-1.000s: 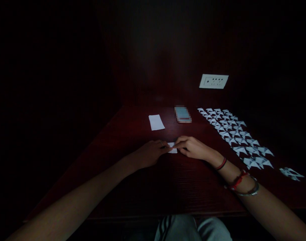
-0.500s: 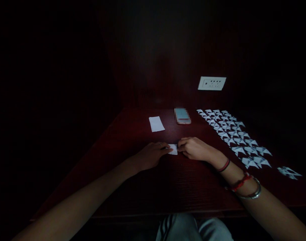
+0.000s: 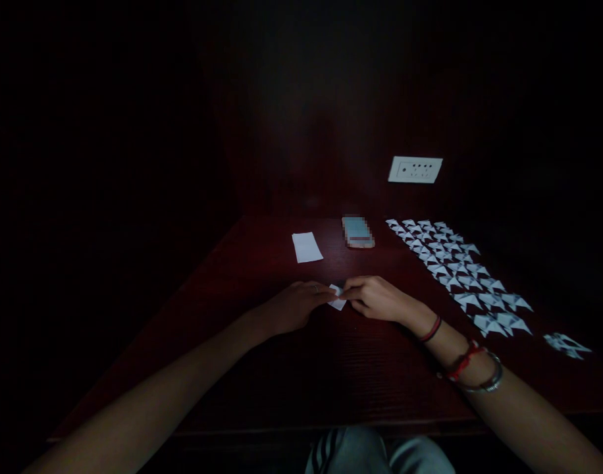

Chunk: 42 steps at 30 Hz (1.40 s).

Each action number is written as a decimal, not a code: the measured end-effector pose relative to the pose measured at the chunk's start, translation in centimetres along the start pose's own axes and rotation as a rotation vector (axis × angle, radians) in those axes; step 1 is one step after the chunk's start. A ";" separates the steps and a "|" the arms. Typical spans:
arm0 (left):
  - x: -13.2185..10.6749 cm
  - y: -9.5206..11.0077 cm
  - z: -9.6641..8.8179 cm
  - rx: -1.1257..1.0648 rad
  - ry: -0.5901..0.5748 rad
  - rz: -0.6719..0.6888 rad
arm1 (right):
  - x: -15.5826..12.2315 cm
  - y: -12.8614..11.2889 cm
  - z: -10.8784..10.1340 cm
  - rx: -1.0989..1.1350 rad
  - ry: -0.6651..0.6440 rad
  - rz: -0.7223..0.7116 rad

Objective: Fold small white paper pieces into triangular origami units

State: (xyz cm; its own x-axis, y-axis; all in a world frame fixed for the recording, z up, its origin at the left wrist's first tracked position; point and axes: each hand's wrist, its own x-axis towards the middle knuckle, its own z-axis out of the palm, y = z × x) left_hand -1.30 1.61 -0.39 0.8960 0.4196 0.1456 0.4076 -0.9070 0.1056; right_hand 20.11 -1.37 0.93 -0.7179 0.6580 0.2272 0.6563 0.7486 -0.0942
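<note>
A small white paper piece (image 3: 338,297) lies on the dark red table (image 3: 331,368) between my two hands. My left hand (image 3: 294,306) pinches its left side, fingers closed, a ring on one finger. My right hand (image 3: 375,297) pinches its right side, fingers curled together. Red thread bands and a metal bangle ring my right wrist. Most of the paper is hidden by the fingertips.
A white paper slip (image 3: 307,247) lies farther back on the table, a phone (image 3: 358,232) to its right. Several folded white paper pieces (image 3: 459,273) lie in rows at the right, a few more (image 3: 565,343) near the right edge. A wall socket plate (image 3: 415,169) is behind.
My right fingers have moved in over the paper, and its flat shape now looks creased and partly raised. The view has shifted slightly.
</note>
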 end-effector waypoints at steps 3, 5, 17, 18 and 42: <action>0.0 0.1 0.1 -0.002 -0.006 -0.015 | 0.0 0.0 0.0 -0.009 0.003 -0.009; 0.0 0.2 0.1 -0.004 -0.011 -0.026 | 0.0 0.0 -0.1 -0.022 -0.005 -0.014; -0.3 0.6 -0.3 -0.032 0.014 -0.065 | -0.3 -0.6 -1.0 -0.020 -0.051 0.007; -0.4 0.5 -0.2 -0.041 0.016 -0.056 | -0.3 -0.5 -0.9 -0.006 -0.032 0.023; -0.5 -1.0 -0.1 -0.059 -0.036 0.064 | 0.0 1.8 0.0 0.405 0.041 -0.002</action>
State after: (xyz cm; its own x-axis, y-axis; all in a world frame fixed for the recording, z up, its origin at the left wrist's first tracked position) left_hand -2.22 2.32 -0.52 0.9260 0.3586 0.1181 0.3396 -0.9278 0.1548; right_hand 21.30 -0.05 0.80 -0.7041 0.6585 0.2656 0.5042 0.7271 -0.4660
